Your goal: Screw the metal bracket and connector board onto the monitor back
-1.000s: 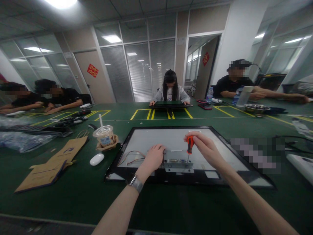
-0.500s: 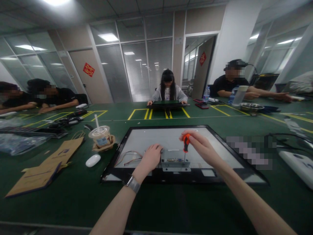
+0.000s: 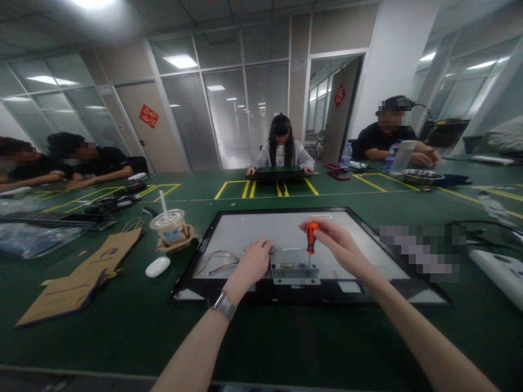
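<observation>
A monitor panel in a black frame lies back-up on the green table. A small metal bracket with connectors sits at its near edge. My left hand, wearing a wristwatch, rests curled against the bracket's left end. My right hand pinches an orange-handled screwdriver, held upright with its tip down on the bracket's right side. Thin coloured wires run across the panel left of my left hand.
A lidded drink cup with a straw, a white mouse and a brown paper bag lie to the left. A white device lies at the right. Several people sit around the table; one person faces me.
The view has shifted slightly; my hands and the screwdriver stay on the bracket. The person at the far right has drawn an outstretched arm back.
</observation>
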### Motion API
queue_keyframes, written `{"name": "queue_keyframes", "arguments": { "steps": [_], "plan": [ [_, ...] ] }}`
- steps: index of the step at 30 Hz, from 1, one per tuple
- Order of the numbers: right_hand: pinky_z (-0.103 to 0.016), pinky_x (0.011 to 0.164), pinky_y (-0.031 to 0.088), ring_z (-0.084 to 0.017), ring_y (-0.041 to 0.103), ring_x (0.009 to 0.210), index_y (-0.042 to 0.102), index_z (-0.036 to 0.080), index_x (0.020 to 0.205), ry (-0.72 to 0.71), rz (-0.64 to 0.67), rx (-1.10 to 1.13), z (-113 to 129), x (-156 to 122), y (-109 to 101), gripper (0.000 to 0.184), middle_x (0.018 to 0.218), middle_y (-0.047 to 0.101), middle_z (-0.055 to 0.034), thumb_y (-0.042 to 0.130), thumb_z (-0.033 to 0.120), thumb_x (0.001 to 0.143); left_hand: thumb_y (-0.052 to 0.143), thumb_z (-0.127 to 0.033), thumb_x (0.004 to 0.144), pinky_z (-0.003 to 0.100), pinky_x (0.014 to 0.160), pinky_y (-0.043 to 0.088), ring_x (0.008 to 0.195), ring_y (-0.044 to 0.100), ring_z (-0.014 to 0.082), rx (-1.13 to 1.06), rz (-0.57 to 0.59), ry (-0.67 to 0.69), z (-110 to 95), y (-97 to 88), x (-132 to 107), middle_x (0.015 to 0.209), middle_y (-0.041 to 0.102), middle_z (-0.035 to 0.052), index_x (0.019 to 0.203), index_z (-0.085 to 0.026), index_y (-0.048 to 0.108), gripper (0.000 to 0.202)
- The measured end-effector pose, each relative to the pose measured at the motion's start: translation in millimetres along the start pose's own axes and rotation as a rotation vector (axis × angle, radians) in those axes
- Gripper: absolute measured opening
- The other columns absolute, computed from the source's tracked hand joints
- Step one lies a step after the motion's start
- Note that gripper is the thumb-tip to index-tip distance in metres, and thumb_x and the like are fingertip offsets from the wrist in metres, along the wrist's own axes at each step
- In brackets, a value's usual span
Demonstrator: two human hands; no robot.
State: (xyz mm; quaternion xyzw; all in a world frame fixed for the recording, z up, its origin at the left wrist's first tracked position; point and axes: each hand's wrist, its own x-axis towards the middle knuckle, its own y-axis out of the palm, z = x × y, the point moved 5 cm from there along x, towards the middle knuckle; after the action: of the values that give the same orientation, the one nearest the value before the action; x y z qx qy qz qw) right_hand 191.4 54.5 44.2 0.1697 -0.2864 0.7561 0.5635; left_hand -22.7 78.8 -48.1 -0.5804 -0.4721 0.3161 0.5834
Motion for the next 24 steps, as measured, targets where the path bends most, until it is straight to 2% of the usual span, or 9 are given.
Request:
{"name": "queue_keyframes", "arguments": {
  "steps": [3, 6, 11, 13, 15, 18, 22, 24],
  "plan": [
    [-0.039, 0.085, 0.058, -0.023, 0.068, 0.095, 0.071, 0.025, 0.107, -0.061, -0.020, -0.084, 3.2, 1.4, -0.9, 0.023, 0.104, 0.068, -0.0072, 0.069, 0.039, 0.089, 0.036, -0.011, 0.099, 0.038, 0.110, 0.042, 0.127, 0.055, 0.0235, -0.004, 0.007, -0.005, 0.3, 0.5, 0.3, 0.139, 0.058, 0.0124, 0.133, -0.016, 0.059, 0.042],
    [-0.037, 0.080, 0.058, -0.021, 0.066, 0.084, 0.071, 0.025, 0.107, -0.047, -0.011, -0.119, 0.7, 1.7, -1.7, 0.025, 0.098, 0.066, -0.0053, 0.073, 0.038, 0.086, 0.036, -0.012, 0.099, 0.038, 0.109, 0.043, 0.125, 0.056, 0.0232, -0.011, 0.005, -0.007, -0.3, -0.4, 0.0, 0.138, 0.058, 0.0121, 0.133, -0.017, 0.059, 0.040],
    [-0.043, 0.089, 0.058, -0.023, 0.071, 0.095, 0.060, 0.026, 0.129, 0.035, 0.087, -0.022, -3.0, -0.8, 1.2, 0.034, 0.106, 0.071, -0.0076, 0.058, 0.038, 0.097, 0.037, -0.012, 0.099, 0.038, 0.109, 0.043, 0.125, 0.056, 0.0237, 0.008, 0.013, -0.007, -1.9, -1.9, -0.3, 0.139, 0.058, 0.0125, 0.133, -0.016, 0.059, 0.040],
    [-0.045, 0.092, 0.058, -0.023, 0.071, 0.098, 0.057, 0.027, 0.130, 0.041, 0.105, 0.046, -0.9, -1.5, 2.0, 0.033, 0.114, 0.071, -0.0094, 0.054, 0.039, 0.099, 0.036, -0.011, 0.099, 0.038, 0.109, 0.043, 0.125, 0.056, 0.0239, 0.015, 0.014, 0.000, -2.6, -2.4, -0.6, 0.139, 0.058, 0.0127, 0.133, -0.016, 0.058, 0.041],
    [-0.045, 0.091, 0.058, -0.023, 0.071, 0.098, 0.058, 0.027, 0.126, 0.049, 0.119, 0.097, 1.6, -1.4, 2.5, 0.030, 0.118, 0.070, -0.0103, 0.053, 0.040, 0.100, 0.036, -0.011, 0.099, 0.038, 0.108, 0.043, 0.125, 0.056, 0.0240, 0.016, 0.008, 0.009, -3.3, -3.2, -1.1, 0.139, 0.058, 0.0130, 0.133, -0.015, 0.058, 0.041],
    [-0.040, 0.085, 0.060, -0.023, 0.069, 0.098, 0.064, 0.026, 0.117, 0.052, 0.125, 0.101, 4.5, 0.0, 2.1, 0.026, 0.114, 0.068, -0.0093, 0.060, 0.041, 0.096, 0.036, -0.013, 0.100, 0.037, 0.108, 0.043, 0.123, 0.056, 0.0235, 0.003, -0.002, 0.009, -3.5, -4.3, -2.0, 0.138, 0.058, 0.0124, 0.132, -0.015, 0.059, 0.040],
    [-0.036, 0.075, 0.060, -0.021, 0.066, 0.086, 0.070, 0.024, 0.097, 0.017, 0.003, 0.031, 2.7, 1.9, -4.5, 0.021, 0.097, 0.065, -0.0063, 0.072, 0.042, 0.087, 0.036, -0.013, 0.100, 0.037, 0.107, 0.043, 0.122, 0.057, 0.0228, -0.010, -0.007, 0.007, -2.9, -4.3, -2.2, 0.137, 0.059, 0.0112, 0.131, -0.017, 0.059, 0.039],
    [-0.037, 0.077, 0.059, -0.021, 0.066, 0.082, 0.070, 0.023, 0.098, 0.008, -0.058, -0.013, -1.4, 1.5, -7.8, 0.020, 0.093, 0.066, -0.0057, 0.070, 0.042, 0.089, 0.036, -0.012, 0.099, 0.037, 0.108, 0.043, 0.123, 0.056, 0.0229, -0.010, -0.005, 0.009, -2.7, -3.7, -1.8, 0.137, 0.059, 0.0116, 0.132, -0.017, 0.059, 0.040]
  ]
}}
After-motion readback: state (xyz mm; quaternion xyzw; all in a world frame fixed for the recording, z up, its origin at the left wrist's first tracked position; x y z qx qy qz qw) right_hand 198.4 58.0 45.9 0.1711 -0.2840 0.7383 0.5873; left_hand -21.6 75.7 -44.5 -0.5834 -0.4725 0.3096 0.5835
